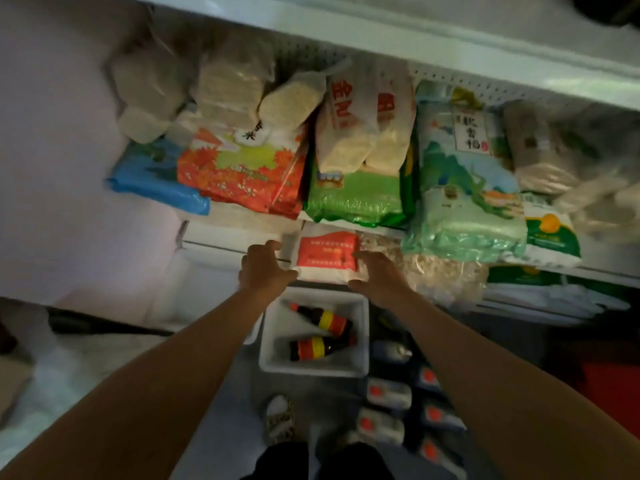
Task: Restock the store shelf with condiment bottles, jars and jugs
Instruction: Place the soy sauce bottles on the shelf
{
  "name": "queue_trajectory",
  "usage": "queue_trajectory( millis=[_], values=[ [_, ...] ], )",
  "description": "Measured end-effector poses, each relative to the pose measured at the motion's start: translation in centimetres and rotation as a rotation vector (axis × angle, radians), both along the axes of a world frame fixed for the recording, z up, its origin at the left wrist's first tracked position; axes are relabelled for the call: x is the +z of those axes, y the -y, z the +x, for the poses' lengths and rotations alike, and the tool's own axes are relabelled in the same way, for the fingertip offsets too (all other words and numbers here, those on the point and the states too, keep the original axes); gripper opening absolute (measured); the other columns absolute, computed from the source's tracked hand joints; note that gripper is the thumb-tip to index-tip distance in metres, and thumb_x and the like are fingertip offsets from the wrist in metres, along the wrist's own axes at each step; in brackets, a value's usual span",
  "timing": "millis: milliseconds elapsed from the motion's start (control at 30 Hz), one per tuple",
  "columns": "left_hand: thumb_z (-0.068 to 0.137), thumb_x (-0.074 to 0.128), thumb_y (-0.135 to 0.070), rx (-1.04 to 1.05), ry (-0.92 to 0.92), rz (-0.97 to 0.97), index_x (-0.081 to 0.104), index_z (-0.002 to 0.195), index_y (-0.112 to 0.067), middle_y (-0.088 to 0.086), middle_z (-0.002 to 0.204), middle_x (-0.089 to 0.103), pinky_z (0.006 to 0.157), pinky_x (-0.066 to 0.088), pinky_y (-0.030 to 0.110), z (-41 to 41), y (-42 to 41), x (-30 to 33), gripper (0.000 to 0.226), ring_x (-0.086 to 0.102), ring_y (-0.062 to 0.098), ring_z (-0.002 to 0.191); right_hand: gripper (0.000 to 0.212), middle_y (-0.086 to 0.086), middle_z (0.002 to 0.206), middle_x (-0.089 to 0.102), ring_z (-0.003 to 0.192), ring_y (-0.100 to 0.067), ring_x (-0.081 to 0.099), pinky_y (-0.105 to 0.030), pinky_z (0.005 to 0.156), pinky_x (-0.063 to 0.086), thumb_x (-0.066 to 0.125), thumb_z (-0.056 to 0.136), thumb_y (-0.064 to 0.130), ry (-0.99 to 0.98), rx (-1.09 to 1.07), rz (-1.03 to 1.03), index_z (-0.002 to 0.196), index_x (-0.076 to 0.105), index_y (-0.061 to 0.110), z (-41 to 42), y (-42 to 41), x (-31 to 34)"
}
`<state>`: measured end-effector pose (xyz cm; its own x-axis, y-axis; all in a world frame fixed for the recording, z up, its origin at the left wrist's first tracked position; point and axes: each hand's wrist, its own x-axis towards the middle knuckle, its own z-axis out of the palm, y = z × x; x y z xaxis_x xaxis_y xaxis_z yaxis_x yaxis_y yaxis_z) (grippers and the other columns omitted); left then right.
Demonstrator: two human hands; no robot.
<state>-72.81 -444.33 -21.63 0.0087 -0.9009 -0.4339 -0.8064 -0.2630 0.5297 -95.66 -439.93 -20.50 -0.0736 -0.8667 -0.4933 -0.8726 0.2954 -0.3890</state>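
Observation:
A white bag with a red label (327,255) lies at the front of the lower shelf. My left hand (266,268) is at its left edge with the thumb against the near corner. My right hand (376,277) lies over its right edge, so both hands grip the bag by its sides. Below them on the floor stands a white bin (363,327). Inside it lie two dark bottles with red and yellow labels (325,320) (317,348). Several more bottles with red labels (388,393) lie in rows on the floor to the right of the bin.
The shelf above (242,216) is packed with rice bags: blue (152,181), orange (242,178), green (356,195) and pale green (464,202). A clear bag of grain (443,275) lies right of the white bag. My sandalled foot (280,417) is near the bin.

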Motion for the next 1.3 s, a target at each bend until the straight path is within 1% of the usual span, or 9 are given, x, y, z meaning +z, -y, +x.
queue_trajectory(
  millis=[167,333,467,600,733,833,1067,1200,1300],
  values=[
    [0.079,0.079,-0.033,-0.036,-0.052,0.099,0.055,0.132,-0.020,0.011,0.133,0.053,0.102,0.044,0.042,0.3,-1.9,-6.8,0.059,0.049,0.031,0.125,0.058,-0.007,0.142,0.052,0.129,-0.027,0.052,-0.034,0.098,0.046,0.069,0.089,0.035,0.046,-0.077,0.118,0.142,0.050,0.024,-0.2,-1.7,-7.1],
    [0.083,0.077,-0.036,-0.035,-0.078,0.193,0.050,0.136,-0.021,0.010,0.136,0.049,0.100,0.043,0.037,-0.5,-3.3,-16.8,0.061,0.049,0.028,0.125,0.051,-0.007,0.135,0.057,0.122,-0.026,0.055,-0.028,0.087,0.040,0.066,0.093,0.036,0.054,-0.124,0.225,0.140,0.052,0.022,-0.6,-3.4,-17.4],
    [0.083,0.075,-0.040,-0.047,-0.098,0.256,0.050,0.137,-0.020,0.008,0.136,0.052,0.093,0.036,0.028,-0.8,-4.7,-26.5,0.062,0.048,0.025,0.127,0.040,0.000,0.112,0.062,0.101,-0.018,0.058,-0.027,0.082,0.042,0.064,0.094,0.041,0.092,-0.259,0.321,0.128,0.060,0.020,-0.4,-5.1,-27.7],
    [0.083,0.074,-0.044,-0.047,-0.093,0.292,0.053,0.135,-0.021,0.008,0.132,0.055,0.090,0.036,0.028,-1.2,-6.3,-37.0,0.060,0.051,0.024,0.123,0.035,0.002,0.100,0.058,0.092,-0.017,0.057,-0.021,0.059,0.032,0.058,0.096,0.045,0.107,-0.354,0.420,0.120,0.062,0.019,-0.1,-6.4,-38.7],
    [0.083,0.074,-0.045,-0.052,-0.122,0.342,0.054,0.131,-0.023,0.003,0.122,0.058,0.082,0.042,0.024,-2.3,-8.6,-46.4,0.057,0.055,0.016,0.108,0.041,-0.009,0.113,0.066,0.106,-0.029,0.062,-0.025,0.075,0.035,0.055,0.097,0.044,0.134,-0.405,0.509,0.121,0.064,0.012,-0.3,-8.2,-48.8],
    [0.082,0.076,-0.041,-0.075,-0.150,0.367,0.054,0.131,-0.024,-0.002,0.117,0.056,0.069,0.033,0.012,-3.3,-10.1,-52.1,0.056,0.053,0.010,0.101,0.030,-0.001,0.094,0.062,0.083,-0.020,0.059,-0.027,0.067,0.036,0.056,0.097,0.041,0.154,-0.508,0.526,0.110,0.064,0.016,-0.3,-9.1,-54.2],
    [0.075,0.064,-0.063,-0.156,-0.134,0.386,0.053,0.137,-0.033,0.000,0.124,0.061,0.096,0.047,0.040,-5.6,-10.9,-61.6,0.069,0.058,0.019,0.112,0.040,-0.005,0.110,0.065,0.106,-0.031,0.063,-0.047,0.095,0.053,0.068,0.085,0.053,0.354,-0.852,0.428,0.112,0.064,0.024,0.0,-10.8,-63.3],
    [0.081,0.058,-0.069,-0.244,-0.038,0.348,0.049,0.140,-0.038,0.000,0.130,0.057,0.105,0.040,0.049,-5.5,-11.1,-64.5,0.068,0.053,0.022,0.120,0.021,-0.005,0.084,0.061,0.082,-0.022,0.060,-0.044,0.091,0.054,0.072,0.088,0.043,0.571,-1.032,0.437,0.085,0.059,0.027,0.7,-11.4,-65.7],
    [0.081,0.056,-0.072,-0.297,0.017,0.305,0.050,0.139,-0.041,-0.002,0.131,0.055,0.107,0.036,0.051,-5.4,-10.9,-65.7,0.066,0.050,0.022,0.124,0.021,-0.011,0.103,0.067,0.094,-0.024,0.062,-0.049,0.098,0.051,0.072,0.088,0.043,0.673,-1.105,0.434,0.088,0.059,0.027,1.0,-11.2,-66.6]
  ],
)
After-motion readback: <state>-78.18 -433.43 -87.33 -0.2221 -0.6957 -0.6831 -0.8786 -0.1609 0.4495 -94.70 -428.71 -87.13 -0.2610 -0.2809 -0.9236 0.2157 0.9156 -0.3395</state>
